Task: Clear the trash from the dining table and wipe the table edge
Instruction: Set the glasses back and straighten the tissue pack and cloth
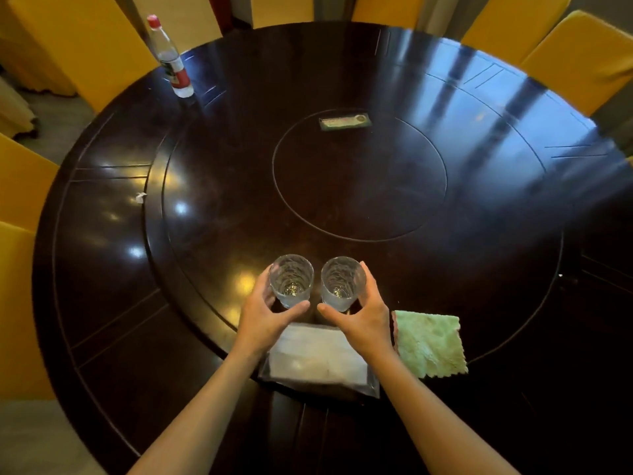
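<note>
Two clear textured glasses stand side by side on the near part of the dark round table (102, 269). My left hand (263, 317) wraps the left glass (291, 281) and my right hand (363, 313) wraps the right glass (342, 284). Below my wrists lies a clear plastic packet of white napkins (318, 361). A green cleaning cloth (430, 344) lies flat to the right of it. A small white paper scrap (139, 197) sits on the table's left ring. A clear bottle with a red cap and red label (170, 60) stands at the far left edge.
A raised turntable (479, 217) fills the table's middle, with a small green card (345, 121) on its inner disc. Yellow-covered chairs (78, 46) ring the table on the left, far side and right. A tiny white speck (560, 275) lies near the right edge.
</note>
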`<action>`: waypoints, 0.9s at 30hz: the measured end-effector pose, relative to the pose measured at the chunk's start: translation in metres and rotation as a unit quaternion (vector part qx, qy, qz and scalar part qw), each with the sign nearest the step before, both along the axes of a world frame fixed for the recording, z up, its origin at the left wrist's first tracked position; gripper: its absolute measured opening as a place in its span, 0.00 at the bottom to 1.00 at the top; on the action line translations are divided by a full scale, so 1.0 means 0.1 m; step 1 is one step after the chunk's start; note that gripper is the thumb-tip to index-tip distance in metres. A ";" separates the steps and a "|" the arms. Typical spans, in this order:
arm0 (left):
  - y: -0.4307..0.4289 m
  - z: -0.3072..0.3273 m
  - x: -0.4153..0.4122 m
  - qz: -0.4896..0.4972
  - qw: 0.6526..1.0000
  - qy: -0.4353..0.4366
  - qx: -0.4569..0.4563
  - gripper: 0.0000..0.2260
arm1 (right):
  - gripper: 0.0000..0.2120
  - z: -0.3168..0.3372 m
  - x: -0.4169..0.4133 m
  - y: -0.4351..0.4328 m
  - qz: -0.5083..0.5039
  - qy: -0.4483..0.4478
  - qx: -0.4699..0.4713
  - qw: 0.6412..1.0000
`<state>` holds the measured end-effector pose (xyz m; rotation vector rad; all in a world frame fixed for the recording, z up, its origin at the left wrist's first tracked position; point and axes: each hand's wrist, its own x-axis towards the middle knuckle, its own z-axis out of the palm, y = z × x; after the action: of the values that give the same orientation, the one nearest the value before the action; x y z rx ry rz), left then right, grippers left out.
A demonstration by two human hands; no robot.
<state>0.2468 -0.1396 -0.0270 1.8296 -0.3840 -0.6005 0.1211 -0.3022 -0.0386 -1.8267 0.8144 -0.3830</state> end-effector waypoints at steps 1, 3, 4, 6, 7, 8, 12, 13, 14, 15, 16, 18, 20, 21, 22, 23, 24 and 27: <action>-0.01 -0.03 0.02 0.000 1.000 -0.003 -0.007 0.43 | 0.54 -0.03 0.04 0.01 -0.007 0.000 -0.002 1.000; -0.03 -0.09 0.06 0.003 1.000 -0.005 -0.019 0.39 | 0.50 -0.08 0.10 0.02 -0.024 0.002 0.004 1.000; -0.04 -0.11 0.07 0.003 1.000 -0.010 -0.018 0.38 | 0.48 -0.11 0.12 0.03 -0.032 0.002 0.011 0.999; -0.06 -0.15 0.10 0.001 1.000 -0.022 -0.012 0.37 | 0.44 -0.17 0.15 0.04 -0.047 -0.001 0.023 0.999; -0.07 -0.16 0.11 -0.001 1.000 -0.025 -0.010 0.38 | 0.42 -0.19 0.17 0.04 -0.053 -0.003 0.024 0.998; -0.09 -0.18 0.13 -0.003 1.000 -0.027 -0.011 0.38 | 0.40 -0.20 0.18 0.04 -0.055 -0.005 0.021 0.998; -0.19 -0.23 0.22 -0.003 1.000 -0.009 -0.026 0.35 | 0.35 -0.21 0.27 -0.01 -0.057 -0.003 0.022 0.998; -0.23 -0.22 0.25 0.006 0.999 0.006 -0.033 0.34 | 0.34 -0.20 0.29 -0.04 -0.061 -0.001 0.027 0.998; -0.28 -0.20 0.28 0.017 0.999 0.024 -0.040 0.32 | 0.33 -0.20 0.31 -0.08 -0.069 0.002 0.038 0.997; -0.33 -0.16 0.31 0.029 0.997 0.044 -0.048 0.32 | 0.33 -0.18 0.33 -0.12 -0.081 0.007 0.053 0.995; -0.37 -0.13 0.34 0.040 0.995 0.068 -0.059 0.31 | 0.33 -0.16 0.35 -0.17 -0.094 0.012 0.069 0.993; -0.45 -0.08 0.38 0.050 0.988 0.122 -0.086 0.31 | 0.30 -0.12 0.36 -0.27 -0.118 0.019 0.102 0.988; -0.49 -0.03 0.38 0.040 0.981 0.160 -0.103 0.31 | 0.29 -0.06 0.34 -0.35 -0.139 0.024 0.119 0.983; -0.50 0.00 0.36 0.031 0.979 0.171 -0.104 0.32 | 0.29 -0.03 0.31 -0.38 -0.147 0.027 0.121 0.981; -0.50 0.04 0.33 0.023 0.979 0.177 -0.103 0.32 | 0.29 0.01 0.28 -0.40 -0.153 0.030 0.120 0.980; -0.52 0.07 0.28 0.015 0.979 0.177 -0.101 0.32 | 0.29 0.04 0.23 -0.42 -0.157 0.031 0.116 0.980; -0.53 0.11 0.23 0.009 0.980 0.175 -0.099 0.32 | 0.29 0.09 0.18 -0.43 -0.159 0.032 0.111 0.980; -0.61 0.24 0.06 -0.007 0.979 0.174 -0.103 0.30 | 0.27 0.24 -0.01 -0.49 -0.159 0.032 0.091 0.983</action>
<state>0.2531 -0.2002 -0.0031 1.4901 -0.2153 -0.8424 0.1201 -0.3516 -0.0149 -1.5473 1.1542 -0.4394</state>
